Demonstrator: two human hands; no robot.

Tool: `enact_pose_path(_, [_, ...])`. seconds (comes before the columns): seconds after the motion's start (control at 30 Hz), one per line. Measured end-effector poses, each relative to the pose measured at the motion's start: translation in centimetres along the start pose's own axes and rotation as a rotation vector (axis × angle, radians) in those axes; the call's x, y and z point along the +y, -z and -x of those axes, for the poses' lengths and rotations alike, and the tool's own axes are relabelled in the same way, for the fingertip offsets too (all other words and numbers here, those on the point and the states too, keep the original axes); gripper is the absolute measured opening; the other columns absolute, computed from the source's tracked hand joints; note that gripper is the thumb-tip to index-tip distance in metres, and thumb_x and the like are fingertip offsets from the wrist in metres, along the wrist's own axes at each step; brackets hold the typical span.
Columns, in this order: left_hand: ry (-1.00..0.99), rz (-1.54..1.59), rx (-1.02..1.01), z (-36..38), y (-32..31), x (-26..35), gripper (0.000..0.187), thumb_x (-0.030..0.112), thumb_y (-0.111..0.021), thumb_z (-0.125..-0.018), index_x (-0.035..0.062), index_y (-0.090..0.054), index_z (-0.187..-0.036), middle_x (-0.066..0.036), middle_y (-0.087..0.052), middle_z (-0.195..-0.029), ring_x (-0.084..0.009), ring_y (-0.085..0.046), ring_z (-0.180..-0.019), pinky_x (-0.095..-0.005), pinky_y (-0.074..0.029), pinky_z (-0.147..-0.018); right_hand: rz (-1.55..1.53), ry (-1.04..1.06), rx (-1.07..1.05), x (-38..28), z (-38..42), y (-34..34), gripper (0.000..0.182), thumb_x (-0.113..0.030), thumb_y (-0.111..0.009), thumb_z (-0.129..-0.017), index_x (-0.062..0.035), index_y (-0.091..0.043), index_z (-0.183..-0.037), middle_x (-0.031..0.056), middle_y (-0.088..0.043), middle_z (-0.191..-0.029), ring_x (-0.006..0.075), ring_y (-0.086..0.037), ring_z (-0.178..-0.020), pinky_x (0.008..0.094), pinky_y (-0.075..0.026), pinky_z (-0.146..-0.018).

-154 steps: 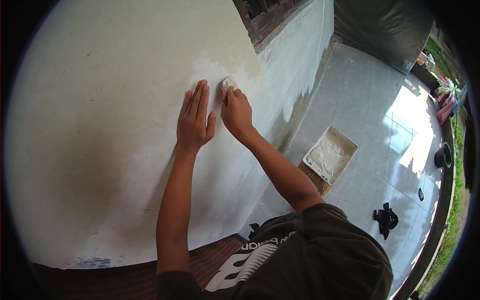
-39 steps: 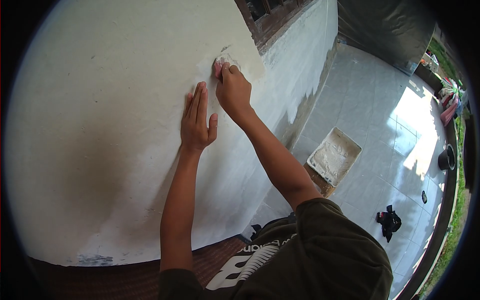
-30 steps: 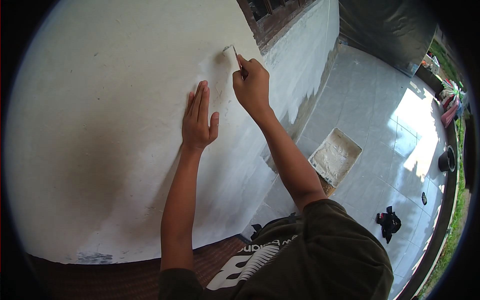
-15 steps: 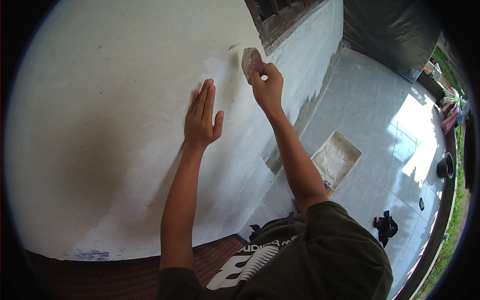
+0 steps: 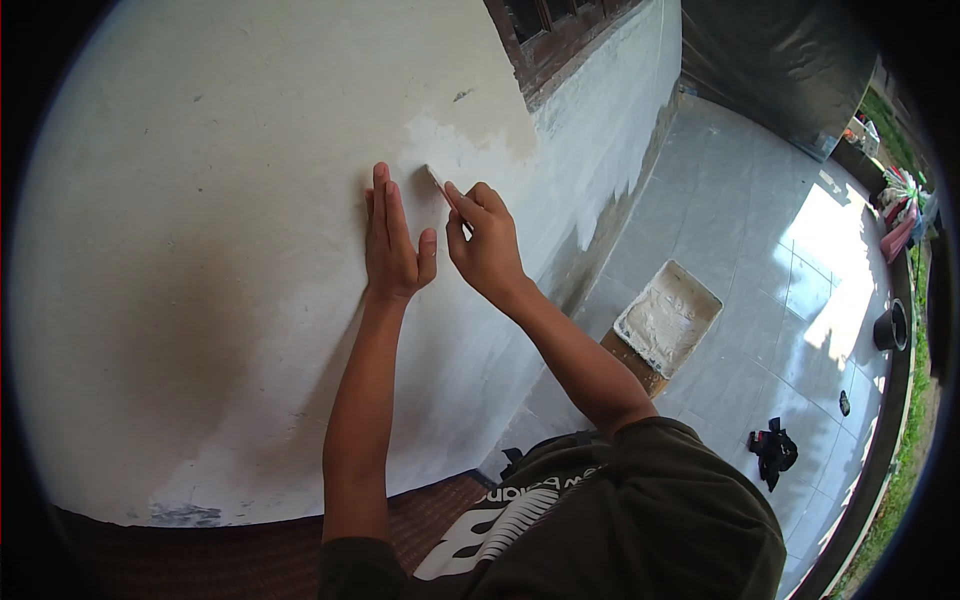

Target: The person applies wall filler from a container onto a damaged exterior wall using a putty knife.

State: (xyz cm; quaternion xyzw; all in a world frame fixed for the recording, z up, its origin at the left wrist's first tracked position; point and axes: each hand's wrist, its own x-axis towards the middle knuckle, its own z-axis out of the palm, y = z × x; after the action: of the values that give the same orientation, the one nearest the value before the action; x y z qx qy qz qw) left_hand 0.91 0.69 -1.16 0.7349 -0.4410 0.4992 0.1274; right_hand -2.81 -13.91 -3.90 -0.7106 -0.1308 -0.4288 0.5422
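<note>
My right hand (image 5: pixel 487 243) grips a flat putty scraper (image 5: pixel 437 185), seen nearly edge-on with its tip at the wall (image 5: pixel 280 230). My left hand (image 5: pixel 393 240) is just left of it, fingers stretched out and pointing up, its edge against the wall and nothing in it. A pale, wet-looking patch of putty (image 5: pixel 440 135) spreads on the wall above the scraper. Low to the right, a rectangular tray (image 5: pixel 706 332) holds white putty (image 5: pixel 664 318).
Under the tray shows a brown wooden support (image 5: pixel 630 358). A dark-framed window (image 5: pixel 560 50) is set in the wall. On the grey tiled floor (image 5: pixel 715 200) lie a black bundle (image 5: pixel 772 452) and a dark bucket (image 5: pixel 890 328). A dark sheet (image 5: pixel 790 70) hangs at the back.
My right hand has come down and left with the scraper, turning it from face-on to edge-on against the wall. A pale patch now shows where the scraper was near. The left hand has barely moved.
</note>
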Motion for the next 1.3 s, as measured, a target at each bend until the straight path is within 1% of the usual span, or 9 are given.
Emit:
enact_pose_path(0.07, [0.024,0.018,-0.031,0.0,0.1,0.2,0.065,0.026,-0.04,-0.1,-0.0077,-0.02,-0.152,-0.029,-0.026,-0.157,-0.0387,-0.027,-0.147,-0.0485,-0.018,-0.121,-0.208,-0.144,0.018,0.3,0.4,1.5,0.034,0.006,-0.06,-0.084,0.0022,-0.069,-0.116,0.0083,-0.048,-0.074,0.0175,-0.048,-0.062,0.0298,-0.042,-0.058])
enact_pose_path(0.2, [0.033,0.01,-0.097,0.0,0.1,0.2,0.064,0.026,-0.041,-0.1,-0.0068,-0.021,-0.152,-0.027,-0.026,-0.157,-0.0376,-0.027,-0.148,-0.0483,-0.018,-0.121,-0.191,-0.139,0.211,2.9,-3.5,1.9,0.034,0.007,-0.06,-0.084,0.0029,-0.068,-0.117,0.0076,-0.05,-0.076,0.0153,-0.048,-0.062,0.0289,-0.041,-0.057])
enact_pose_path(0.37, [0.035,0.011,-0.088,-0.2,0.2,0.3,0.064,0.025,-0.04,-0.099,-0.0067,-0.023,-0.152,-0.026,-0.028,-0.157,-0.0374,-0.028,-0.147,-0.0484,-0.019,-0.121,0.147,0.015,0.246,4.6,-6.5,-1.6,0.034,0.007,-0.06,-0.082,0.0051,-0.065,-0.115,0.0133,-0.055,-0.087,0.0276,-0.053,-0.08,0.0364,-0.046,-0.069])
enact_pose_path(0.43, [0.033,0.007,-0.08,-0.1,0.2,0.3,0.063,0.024,-0.04,-0.099,-0.0072,-0.023,-0.151,-0.027,-0.028,-0.157,-0.0376,-0.029,-0.147,-0.0485,-0.019,-0.121,0.128,0.058,0.25,3.2,-5.0,-3.3,0.035,0.008,-0.059,-0.082,0.0007,-0.066,-0.115,0.0118,-0.053,-0.08,0.0291,-0.05,-0.08,0.0374,-0.045,-0.073])
enact_pose_path(0.63, [0.027,0.018,-0.049,-0.2,0.1,0.0,0.063,0.024,-0.04,-0.099,-0.0085,-0.023,-0.151,-0.028,-0.029,-0.156,-0.0381,-0.029,-0.147,-0.0487,-0.019,-0.121,-0.207,0.0,0.099,1.3,2.3,-0.2,0.041,0.011,-0.062,-0.083,-0.003,-0.069,-0.121,0.0045,-0.048,-0.077,0.0117,-0.048,-0.066,0.0247,-0.042,-0.057])
enact_pose_path(0.83, [0.038,0.012,-0.104,-0.2,0.3,0.3,0.064,0.025,-0.037,-0.101,-0.0086,-0.018,-0.152,-0.03,-0.026,-0.156,-0.0424,-0.027,-0.146,-0.0512,-0.019,-0.12,-0.041,-0.013,0.334,3.8,-4.9,0.4,0.037,0.01,-0.06,-0.083,0.0029,-0.066,-0.119,0.0091,-0.049,-0.079,0.0195,-0.049,-0.072,0.032,-0.043,-0.062])
enact_pose_path(0.97, [0.034,0.009,-0.074,-0.2,0.1,0.3,0.063,0.024,-0.04,-0.099,-0.0078,-0.024,-0.151,-0.027,-0.029,-0.156,-0.0374,-0.029,-0.147,-0.0476,-0.019,-0.121,0.129,0.091,0.283,4.2,-5.7,-2.8,0.038,0.008,-0.062,-0.078,0.0027,-0.066,-0.115,0.0112,-0.054,-0.088,0.0289,-0.052,-0.085,0.0366,-0.046,-0.071])
enact_pose_path(1.17, [0.049,0.001,-0.086,-0.2,0.1,0.2,0.063,0.024,-0.04,-0.099,-0.0065,-0.023,-0.152,-0.026,-0.029,-0.157,-0.0371,-0.03,-0.147,-0.0485,-0.021,-0.12,-0.056,0.076,0.117,1.8,1.2,-1.2,0.045,0.012,-0.064,-0.078,-0.0055,-0.07,-0.119,0.0075,-0.05,-0.08,0.0203,-0.052,-0.076,0.0313,-0.047,-0.068])
enact_pose_path(1.3, [0.061,-0.015,-0.111,-0.3,0.2,0.5,0.063,0.024,-0.04,-0.099,-0.0063,-0.023,-0.152,-0.026,-0.03,-0.156,-0.0373,-0.031,-0.146,-0.0487,-0.021,-0.12,-0.079,-0.003,0.319,3.3,-2.0,-0.1,0.036,0.009,-0.062,-0.086,-0.0051,-0.071,-0.118,0.0067,-0.051,-0.083,0.0143,-0.051,-0.071,0.0271,-0.045,-0.063])
